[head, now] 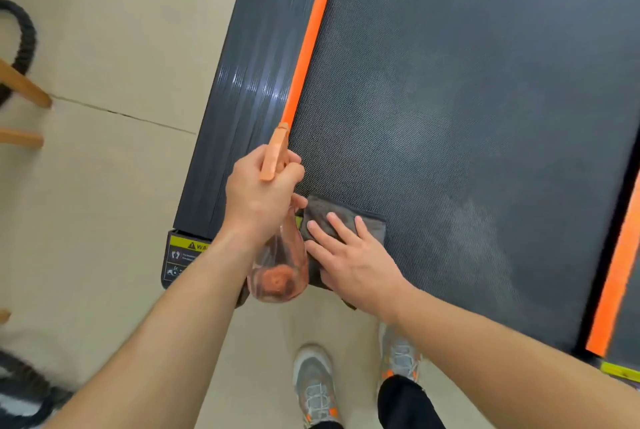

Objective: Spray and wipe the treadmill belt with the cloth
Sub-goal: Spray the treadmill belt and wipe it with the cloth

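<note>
Folded grey cloth (pixel 329 215) on mesh-textured belt (pixel 467 110)

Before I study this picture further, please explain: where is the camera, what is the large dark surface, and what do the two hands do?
There is one picture, taken by a camera worn on a person's head and looking down; their shoes show at the bottom. The dark textured surface is a treadmill belt, with an orange strip along its edge. The left hand grips a clear spray bottle with an orange trigger. The right hand lies flat, fingers straight, on a grey cloth at the belt's near corner. Paler patches on the belt may be spray.
</note>
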Tool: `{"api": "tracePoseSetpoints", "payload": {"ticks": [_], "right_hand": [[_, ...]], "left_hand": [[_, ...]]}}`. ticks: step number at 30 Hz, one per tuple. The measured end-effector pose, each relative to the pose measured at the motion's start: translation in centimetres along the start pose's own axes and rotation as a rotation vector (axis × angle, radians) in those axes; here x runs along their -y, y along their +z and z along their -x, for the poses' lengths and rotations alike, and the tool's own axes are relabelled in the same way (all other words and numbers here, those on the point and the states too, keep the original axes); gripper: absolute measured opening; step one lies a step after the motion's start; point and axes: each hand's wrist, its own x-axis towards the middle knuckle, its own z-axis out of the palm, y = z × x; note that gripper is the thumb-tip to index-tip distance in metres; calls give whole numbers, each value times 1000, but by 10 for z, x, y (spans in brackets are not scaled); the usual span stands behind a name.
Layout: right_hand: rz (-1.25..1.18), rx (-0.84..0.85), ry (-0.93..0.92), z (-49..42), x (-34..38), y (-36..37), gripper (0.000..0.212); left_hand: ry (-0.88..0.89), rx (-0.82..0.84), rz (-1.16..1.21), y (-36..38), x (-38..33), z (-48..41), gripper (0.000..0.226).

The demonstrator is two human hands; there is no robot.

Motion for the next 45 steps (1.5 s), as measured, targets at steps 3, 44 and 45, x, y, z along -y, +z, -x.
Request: {"api": "tracePoseSetpoints", "payload": {"ticks": [3, 44, 45], "right_hand": [[-412, 97, 90, -8, -9, -57, 40], [182, -165, 30, 37, -45, 47, 97], [192, -157, 30, 49, -47, 52, 97]], "left_hand": [[-21, -25, 65, -5, -15, 2, 4], [-37, 69, -21, 27, 18, 17, 16], [-32, 99, -27, 33, 17, 24, 24]]}}
